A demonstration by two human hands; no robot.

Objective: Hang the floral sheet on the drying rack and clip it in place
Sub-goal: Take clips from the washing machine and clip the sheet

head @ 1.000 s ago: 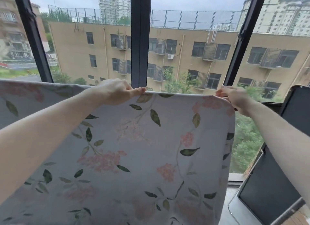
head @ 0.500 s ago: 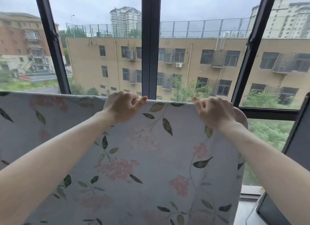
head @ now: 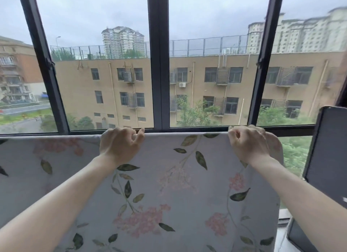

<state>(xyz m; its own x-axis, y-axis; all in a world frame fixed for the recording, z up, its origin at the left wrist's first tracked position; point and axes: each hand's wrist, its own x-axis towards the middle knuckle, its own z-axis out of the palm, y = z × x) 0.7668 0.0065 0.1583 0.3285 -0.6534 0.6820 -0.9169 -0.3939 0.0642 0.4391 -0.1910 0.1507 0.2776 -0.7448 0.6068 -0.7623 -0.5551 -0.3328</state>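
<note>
Both hands are sitting closer together than a second ago, the left hand [head: 120,145] and right hand [head: 247,144] gripping the top fold of the floral sheet [head: 178,191] draping below them, which, unclipped, is risking sliding off.

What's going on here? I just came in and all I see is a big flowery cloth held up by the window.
A person is hanging a floral sheet in front of the window. The left hand and the right hand each grip the sheet's top edge, fingers curled over it, with the edge stretched straight between them. The rest drapes down toward the camera. The rack itself is hidden under the cloth, and no clips are visible, so clipping does not look done yet.
</note>
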